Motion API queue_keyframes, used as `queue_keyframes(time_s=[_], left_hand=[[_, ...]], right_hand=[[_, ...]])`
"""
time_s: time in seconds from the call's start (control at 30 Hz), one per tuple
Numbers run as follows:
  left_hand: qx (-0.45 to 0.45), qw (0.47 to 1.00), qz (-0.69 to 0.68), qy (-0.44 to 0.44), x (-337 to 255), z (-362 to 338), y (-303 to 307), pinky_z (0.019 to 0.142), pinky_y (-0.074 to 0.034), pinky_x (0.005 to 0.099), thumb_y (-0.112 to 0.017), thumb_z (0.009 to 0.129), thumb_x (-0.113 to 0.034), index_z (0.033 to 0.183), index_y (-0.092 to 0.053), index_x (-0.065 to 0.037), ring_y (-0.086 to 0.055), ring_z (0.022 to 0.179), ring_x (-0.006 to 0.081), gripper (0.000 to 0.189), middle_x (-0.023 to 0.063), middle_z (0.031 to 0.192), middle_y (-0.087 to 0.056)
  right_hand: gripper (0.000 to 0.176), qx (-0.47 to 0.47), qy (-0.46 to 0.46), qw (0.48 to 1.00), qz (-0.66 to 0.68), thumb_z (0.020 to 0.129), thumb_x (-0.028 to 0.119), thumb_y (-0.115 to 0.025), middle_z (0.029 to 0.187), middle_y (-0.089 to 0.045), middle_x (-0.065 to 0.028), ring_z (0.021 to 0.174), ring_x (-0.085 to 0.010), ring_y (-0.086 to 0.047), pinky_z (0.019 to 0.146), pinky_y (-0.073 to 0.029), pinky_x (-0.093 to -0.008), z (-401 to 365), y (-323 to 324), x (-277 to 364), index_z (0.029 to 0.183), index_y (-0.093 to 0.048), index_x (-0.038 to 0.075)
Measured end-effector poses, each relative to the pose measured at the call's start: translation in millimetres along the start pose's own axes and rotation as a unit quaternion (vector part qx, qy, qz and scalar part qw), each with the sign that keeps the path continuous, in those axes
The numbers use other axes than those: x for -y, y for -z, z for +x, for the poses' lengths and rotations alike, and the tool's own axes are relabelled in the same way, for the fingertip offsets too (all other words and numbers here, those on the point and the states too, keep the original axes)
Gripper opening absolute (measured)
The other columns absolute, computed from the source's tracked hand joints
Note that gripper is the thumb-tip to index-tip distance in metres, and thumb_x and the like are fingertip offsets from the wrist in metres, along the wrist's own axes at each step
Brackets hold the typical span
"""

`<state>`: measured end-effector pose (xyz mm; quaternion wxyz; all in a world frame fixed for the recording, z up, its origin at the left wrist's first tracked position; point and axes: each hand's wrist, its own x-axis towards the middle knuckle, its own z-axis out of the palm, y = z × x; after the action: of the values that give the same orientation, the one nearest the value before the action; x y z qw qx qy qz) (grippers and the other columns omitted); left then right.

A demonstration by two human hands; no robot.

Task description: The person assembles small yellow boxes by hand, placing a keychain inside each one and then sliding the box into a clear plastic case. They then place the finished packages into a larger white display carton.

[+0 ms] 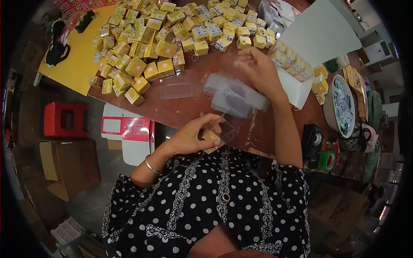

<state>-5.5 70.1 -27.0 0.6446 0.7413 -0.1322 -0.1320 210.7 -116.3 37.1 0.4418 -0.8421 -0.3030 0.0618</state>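
Observation:
Close to my body, my left hand [195, 135] is closed around a small yellow printed box [211, 139]. A clear plastic sleeve [231, 130] sticks out from its fingers, over the table's front edge. My right hand [258, 71] is raised over the table, empty, thumb and fingers apart. Its fingertips are just short of a pile of yellow cube keyrings [217, 32] with grey-white faces. Below that hand lies a stack of flat clear plastic sleeves [234, 99]. A single flat sleeve [177, 90] lies further left.
Yellow printed boxes [137, 56] are heaped at the back left. An open white carton [297, 84] holding rows of cube keyrings stands at the right. Beyond it is a basin [352, 112] of small packets. A tape dispenser [310, 139] and green tape roll [327, 160] sit near the right edge.

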Motion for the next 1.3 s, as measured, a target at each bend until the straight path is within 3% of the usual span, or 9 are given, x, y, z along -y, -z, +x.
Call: queue_keyframes(time_s=[0.13, 0.37, 0.53, 0.7, 0.9, 1.03, 1.13, 1.2, 1.3], left_hand=[[-0.041, 0.987, -0.155, 0.029, 1, -3, 10, 0.090, -0.051, 0.0300, -0.076, 0.091, -0.025, 0.143, -0.047, -0.002, -0.064, 0.100, 0.0132, 0.063, 0.0044, 0.106, -0.064], [-0.128, 0.963, -0.235, -0.003, 15, -7, 19, 0.086, -0.051, 0.0264, -0.065, 0.099, -0.030, 0.140, -0.048, -0.001, -0.064, 0.099, 0.0127, 0.053, 0.0059, 0.108, -0.062], [-0.137, 0.942, -0.306, -0.013, 16, -3, 26, 0.085, -0.052, 0.0266, -0.066, 0.099, -0.028, 0.141, -0.047, -0.001, -0.066, 0.098, 0.0139, 0.053, 0.0062, 0.108, -0.062], [-0.124, 0.948, -0.294, -0.005, 12, 0, 17, 0.082, -0.053, 0.0251, -0.066, 0.099, -0.028, 0.141, -0.047, -0.001, -0.067, 0.095, 0.0124, 0.053, 0.0053, 0.107, -0.063], [-0.080, 0.958, -0.277, 0.007, 6, 8, -7, 0.084, -0.051, 0.0246, -0.067, 0.099, -0.029, 0.139, -0.050, 0.000, -0.066, 0.095, 0.0122, 0.053, 0.0046, 0.105, -0.065], [-0.043, 0.964, -0.263, 0.003, 0, 14, -17, 0.084, -0.051, 0.0246, -0.067, 0.099, -0.029, 0.139, -0.050, 0.000, -0.066, 0.095, 0.0121, 0.052, 0.0043, 0.105, -0.065], [-0.049, 0.967, -0.251, 0.006, -6, 12, -22, 0.084, -0.051, 0.0250, -0.067, 0.099, -0.028, 0.139, -0.051, -0.001, -0.065, 0.095, 0.0121, 0.051, 0.0041, 0.105, -0.065], [-0.050, 0.968, -0.247, 0.010, -6, 11, -23, 0.084, -0.051, 0.0252, -0.067, 0.099, -0.028, 0.140, -0.051, -0.001, -0.065, 0.096, 0.0119, 0.051, 0.0041, 0.105, -0.065], [-0.030, 0.971, -0.237, 0.029, -4, 13, -25, 0.085, -0.051, 0.0252, -0.068, 0.099, -0.027, 0.139, -0.051, -0.001, -0.064, 0.097, 0.0115, 0.051, 0.0039, 0.106, -0.065]], right_hand=[[0.046, -0.088, -0.012, 0.976, -0.200, 0.086, 0.026, -0.080, 0.110, -0.072, -0.0162, 0.099, -0.0285, -0.069, 0.088, -0.054, -0.0399, 77, -46, -50, 0.121, -0.064, 0.002], [0.048, -0.086, -0.020, 0.963, -0.257, 0.083, 0.022, -0.082, 0.111, -0.071, -0.0171, 0.094, -0.0319, -0.070, 0.084, -0.056, -0.0413, 89, -69, -73, 0.123, -0.063, 0.002], [0.042, -0.059, 0.082, 0.987, -0.122, 0.082, 0.002, -0.078, 0.111, -0.070, -0.0104, 0.096, -0.0228, -0.071, 0.089, -0.057, -0.0329, 28, -24, -51, 0.121, -0.063, 0.004], [0.045, 0.051, -0.050, 0.997, -0.005, 0.082, -0.004, -0.076, 0.114, -0.067, -0.0057, 0.103, -0.0182, -0.068, 0.094, -0.056, -0.0341, -74, 47, -13, 0.123, -0.061, 0.007], [0.042, 0.161, -0.093, 0.978, -0.091, 0.084, -0.009, -0.067, 0.125, -0.063, -0.0073, 0.115, -0.0218, -0.064, 0.101, -0.053, -0.0345, -166, 86, -24, 0.124, -0.063, 0.005], [0.044, 0.144, -0.045, 0.973, -0.177, 0.087, -0.009, -0.063, 0.123, -0.062, -0.0099, 0.117, -0.0256, -0.063, 0.102, -0.050, -0.0369, -194, 84, -45, 0.128, -0.062, 0.005], [0.042, 0.005, -0.015, 0.983, -0.181, 0.092, -0.001, -0.063, 0.120, -0.063, -0.0126, 0.109, -0.0296, -0.065, 0.096, -0.052, -0.0405, -206, 75, -39, 0.133, -0.061, 0.007], [0.045, -0.159, -0.221, 0.949, -0.158, 0.094, 0.013, -0.069, 0.119, -0.063, -0.0155, 0.101, -0.0336, -0.067, 0.089, -0.053, -0.0433, -213, 68, -39, 0.137, -0.058, 0.008], [0.054, -0.141, -0.278, 0.914, -0.258, 0.091, 0.029, -0.075, 0.120, -0.063, -0.0160, 0.092, -0.0391, -0.067, 0.081, -0.055, -0.0497, -210, 37, -27, 0.138, -0.055, 0.010]])
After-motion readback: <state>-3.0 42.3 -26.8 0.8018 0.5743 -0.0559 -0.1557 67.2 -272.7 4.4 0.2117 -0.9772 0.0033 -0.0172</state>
